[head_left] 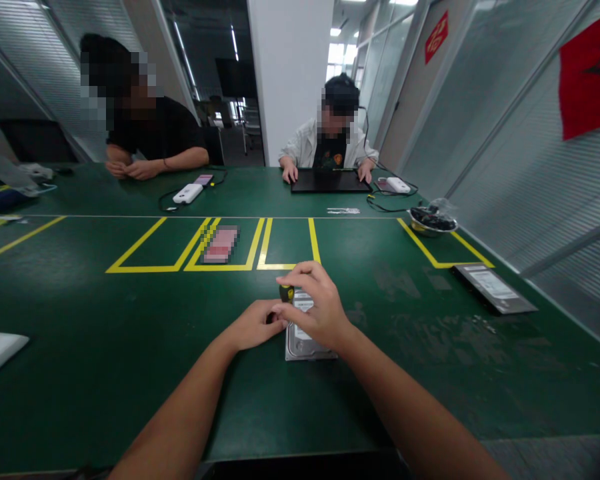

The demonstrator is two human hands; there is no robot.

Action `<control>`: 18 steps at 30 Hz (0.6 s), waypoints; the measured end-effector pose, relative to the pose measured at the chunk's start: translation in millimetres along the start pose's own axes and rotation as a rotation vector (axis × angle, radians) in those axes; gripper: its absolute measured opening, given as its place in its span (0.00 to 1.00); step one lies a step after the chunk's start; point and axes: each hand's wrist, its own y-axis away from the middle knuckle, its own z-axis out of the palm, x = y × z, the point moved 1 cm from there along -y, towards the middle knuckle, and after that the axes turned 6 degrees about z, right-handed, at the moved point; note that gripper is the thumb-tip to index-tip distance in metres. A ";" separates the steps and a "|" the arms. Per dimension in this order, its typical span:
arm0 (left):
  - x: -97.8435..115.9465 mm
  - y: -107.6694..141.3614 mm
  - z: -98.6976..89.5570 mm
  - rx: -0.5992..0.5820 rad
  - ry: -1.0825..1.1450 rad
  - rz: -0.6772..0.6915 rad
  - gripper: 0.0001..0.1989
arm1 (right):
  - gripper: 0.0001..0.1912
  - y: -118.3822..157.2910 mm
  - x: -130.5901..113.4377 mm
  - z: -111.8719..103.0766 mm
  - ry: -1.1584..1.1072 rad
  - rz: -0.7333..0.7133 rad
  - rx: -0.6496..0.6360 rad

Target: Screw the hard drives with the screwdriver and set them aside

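Note:
A silver hard disk drive (310,348) with a white label lies flat on the green table in front of me, partly covered by my hands. My right hand (325,310) is curled above it, fingers and thumb closed on the black and yellow handle of a screwdriver (287,293). The handle stands about upright over the drive's left side; its tip is hidden. My left hand (254,325) rests low at the drive's left edge, its fingers drawn together close beside the screwdriver. A small dark patch shows between its fingertips, and I cannot make out what it is.
To the right lie a second drive-like metal unit (495,288), small loose bits (484,324) and a metal bowl (433,223) of dark parts. Yellow tape outlines (145,269) mark the table. Two people sit opposite, one holding a black panel (331,181). A white object (0,350) lies left.

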 end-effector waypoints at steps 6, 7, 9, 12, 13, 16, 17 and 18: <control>-0.3 -0.3 0.9 -0.009 0.029 0.006 0.06 | 0.17 -0.6 -2.4 -0.8 -0.020 -0.022 -0.037; -0.1 -0.3 0.7 -0.008 0.026 0.007 0.06 | 0.18 -0.3 -2.9 -0.6 -0.026 -0.027 -0.042; 0.6 -0.2 0.0 -0.002 0.006 0.003 0.06 | 0.17 0.4 -2.7 0.1 -0.023 -0.026 -0.028; 1.6 0.3 -0.8 0.003 -0.011 0.001 0.06 | 0.16 0.9 -0.7 1.2 0.008 0.001 0.021; 1.6 0.4 -0.8 0.001 -0.006 0.004 0.06 | 0.15 0.8 -0.3 1.1 0.020 0.010 0.036; -0.2 0.3 0.1 -0.002 0.000 0.003 0.06 | 0.12 0.0 -1.5 -0.4 0.030 -0.001 0.018; -0.9 0.2 0.4 -0.001 -0.001 0.002 0.07 | 0.13 -0.2 -2.4 -1.1 0.021 -0.009 0.002; -1.5 0.1 0.5 -0.001 -0.001 0.001 0.07 | 0.16 -0.2 -3.3 -1.6 0.009 -0.016 -0.016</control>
